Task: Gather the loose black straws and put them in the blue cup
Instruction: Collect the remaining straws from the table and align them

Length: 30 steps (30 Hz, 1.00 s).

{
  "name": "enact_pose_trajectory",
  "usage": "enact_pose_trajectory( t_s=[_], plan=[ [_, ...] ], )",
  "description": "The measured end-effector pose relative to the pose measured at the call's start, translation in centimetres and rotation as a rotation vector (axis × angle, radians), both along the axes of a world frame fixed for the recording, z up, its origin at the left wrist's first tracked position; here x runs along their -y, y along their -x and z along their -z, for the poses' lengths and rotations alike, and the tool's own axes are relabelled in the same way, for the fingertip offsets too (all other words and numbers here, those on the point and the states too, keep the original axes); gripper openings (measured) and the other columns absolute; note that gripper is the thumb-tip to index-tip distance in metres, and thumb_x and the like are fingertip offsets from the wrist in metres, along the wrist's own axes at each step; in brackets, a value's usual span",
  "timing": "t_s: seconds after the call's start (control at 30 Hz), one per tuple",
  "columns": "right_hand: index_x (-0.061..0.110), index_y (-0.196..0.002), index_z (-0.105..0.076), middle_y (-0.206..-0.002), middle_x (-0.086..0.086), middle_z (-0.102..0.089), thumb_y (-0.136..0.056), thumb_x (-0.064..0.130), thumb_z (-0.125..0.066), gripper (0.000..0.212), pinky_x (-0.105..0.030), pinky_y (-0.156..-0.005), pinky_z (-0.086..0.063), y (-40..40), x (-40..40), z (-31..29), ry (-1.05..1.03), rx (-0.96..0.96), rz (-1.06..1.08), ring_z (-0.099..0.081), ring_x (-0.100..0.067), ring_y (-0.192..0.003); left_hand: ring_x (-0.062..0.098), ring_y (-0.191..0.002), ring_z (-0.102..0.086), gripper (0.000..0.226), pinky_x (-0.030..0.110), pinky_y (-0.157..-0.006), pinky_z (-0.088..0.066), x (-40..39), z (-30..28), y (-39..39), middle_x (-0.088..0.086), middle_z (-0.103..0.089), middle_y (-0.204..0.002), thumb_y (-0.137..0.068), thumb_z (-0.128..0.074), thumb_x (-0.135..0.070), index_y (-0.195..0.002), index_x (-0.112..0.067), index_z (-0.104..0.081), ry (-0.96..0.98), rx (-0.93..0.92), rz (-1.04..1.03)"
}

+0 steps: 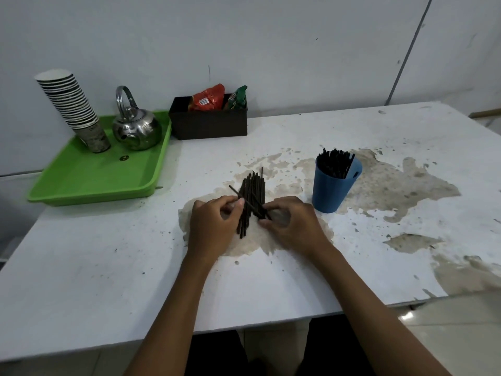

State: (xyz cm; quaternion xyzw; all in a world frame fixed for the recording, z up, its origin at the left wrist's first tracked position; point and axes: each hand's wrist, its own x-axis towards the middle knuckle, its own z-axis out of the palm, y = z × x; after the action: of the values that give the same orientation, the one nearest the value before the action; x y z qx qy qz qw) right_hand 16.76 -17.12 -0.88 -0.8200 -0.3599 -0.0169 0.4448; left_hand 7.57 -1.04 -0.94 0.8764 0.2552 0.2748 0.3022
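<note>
A pile of loose black straws (pixel 253 191) lies on the white table (pixel 108 267), pointing mostly away from me. One straw lies crosswise over the pile. My left hand (pixel 214 223) curls its fingers against the pile's left side, thumb on the straws. My right hand (pixel 290 221) pinches the near ends on the right side. The blue cup (pixel 332 188) stands upright just right of the pile and holds several black straws.
A green tray (pixel 95 175) at the back left carries a stack of paper cups (pixel 73 107) and a steel kettle (pixel 137 126). A black box (pixel 208 122) with snack packets stands against the wall. The table's paint is worn in patches.
</note>
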Motion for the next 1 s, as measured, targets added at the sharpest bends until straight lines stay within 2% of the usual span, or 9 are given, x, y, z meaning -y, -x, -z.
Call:
enact_pose_trajectory(
  t_s=[0.07,0.2,0.27,0.33,0.47,0.6,0.73,0.87,1.0],
  plan=[
    [0.02,-0.101,-0.076,-0.092,0.007,-0.072,-0.082,0.027,-0.076,0.02,-0.024,-0.083,-0.048,0.1,-0.6,0.2,0.015,0.048,0.003,-0.06,-0.013,-0.094,0.02,-0.093,-0.052,0.027,0.033,-0.079,-0.046,-0.1,0.1,-0.1,-0.021,-0.065,-0.072,-0.091,-0.061,-0.049,-0.105,-0.03,-0.075,0.004,-0.018,0.025],
    [0.019,-0.108,-0.074,-0.092,0.003,-0.073,-0.094,0.02,-0.061,0.019,-0.011,-0.076,-0.038,0.3,-0.7,-0.2,0.009,0.1,-0.079,-0.054,-0.008,-0.09,0.012,-0.082,-0.065,0.023,0.033,-0.076,-0.054,-0.5,0.0,-0.4,-0.017,-0.07,-0.073,-0.091,-0.061,-0.046,-0.1,-0.032,-0.077,0.09,-0.016,0.029],
    [0.013,-0.104,-0.074,-0.093,-0.005,-0.074,-0.095,0.014,-0.058,0.018,-0.017,-0.075,-0.04,-0.1,-0.5,-0.2,-0.034,0.099,-0.062,-0.055,-0.01,-0.088,0.007,-0.071,-0.066,0.029,0.028,-0.068,-0.055,-0.5,-1.0,-0.8,-0.011,-0.071,-0.071,-0.095,-0.055,-0.047,-0.095,-0.028,-0.077,0.126,-0.045,0.013],
    [0.015,-0.109,-0.072,-0.105,-0.001,-0.072,-0.097,0.014,-0.055,0.021,-0.022,-0.084,-0.041,-0.5,-0.8,0.2,0.046,0.115,-0.052,-0.056,-0.014,-0.1,0.012,-0.065,-0.066,0.036,0.03,-0.062,-0.053,-0.5,-2.1,-1.3,-0.004,-0.069,-0.065,-0.096,-0.052,-0.05,-0.088,-0.024,-0.075,0.121,-0.097,-0.013],
    [0.02,-0.119,-0.068,-0.122,0.009,-0.066,-0.096,0.013,-0.052,0.029,-0.031,-0.092,-0.044,-0.3,-1.1,1.2,0.168,0.156,-0.098,-0.05,-0.02,-0.113,0.007,-0.077,-0.065,0.025,0.022,-0.068,-0.047,-0.5,-3.2,-2.7,-0.014,-0.067,-0.076,-0.084,-0.069,-0.05,-0.099,-0.031,-0.074,0.136,-0.215,0.01],
    [0.013,-0.127,-0.063,-0.13,0.002,-0.062,-0.092,-0.001,-0.051,0.04,-0.031,-0.104,-0.04,-0.5,-0.8,1.1,0.151,0.139,-0.03,-0.046,-0.021,-0.124,0.014,-0.092,-0.067,0.03,0.025,-0.079,-0.049,-0.9,-3.7,-3.7,-0.008,-0.069,-0.09,-0.082,-0.073,-0.044,-0.109,-0.031,-0.072,0.153,-0.285,0.052],
    [0.012,-0.131,-0.059,-0.135,-0.001,-0.059,-0.095,0.005,-0.044,0.04,-0.032,-0.108,-0.037,-0.3,-1.0,1.2,0.2,0.133,-0.01,-0.041,-0.022,-0.131,0.018,-0.103,-0.066,0.048,0.026,-0.083,-0.046,-1.3,-4.2,-3.3,-0.003,-0.071,-0.106,-0.079,-0.073,-0.055,-0.116,-0.025,-0.069,0.093,-0.333,-0.026],
    [0.016,-0.125,-0.064,-0.13,0.002,-0.063,-0.09,0.007,-0.047,0.04,-0.039,-0.101,-0.044,-0.3,-1.1,1.4,0.227,0.183,-0.053,-0.046,-0.024,-0.124,0.015,-0.096,-0.065,0.064,0.026,-0.073,-0.044,-0.4,-3.8,-2.1,-0.005,-0.067,-0.098,-0.067,-0.079,-0.063,-0.115,-0.023,-0.067,0.02,-0.409,-0.027],
    [0.016,-0.128,-0.062,-0.133,0.003,-0.06,-0.089,-0.003,-0.048,0.046,-0.03,-0.106,-0.039,-0.3,-0.9,1.1,0.178,0.116,-0.03,-0.043,-0.019,-0.129,0.01,-0.083,-0.066,0.051,0.023,-0.068,-0.048,-0.1,-3.6,-2.4,-0.009,-0.071,-0.088,-0.069,-0.083,-0.052,-0.109,-0.024,-0.069,0.078,-0.334,0.02]
  ],
)
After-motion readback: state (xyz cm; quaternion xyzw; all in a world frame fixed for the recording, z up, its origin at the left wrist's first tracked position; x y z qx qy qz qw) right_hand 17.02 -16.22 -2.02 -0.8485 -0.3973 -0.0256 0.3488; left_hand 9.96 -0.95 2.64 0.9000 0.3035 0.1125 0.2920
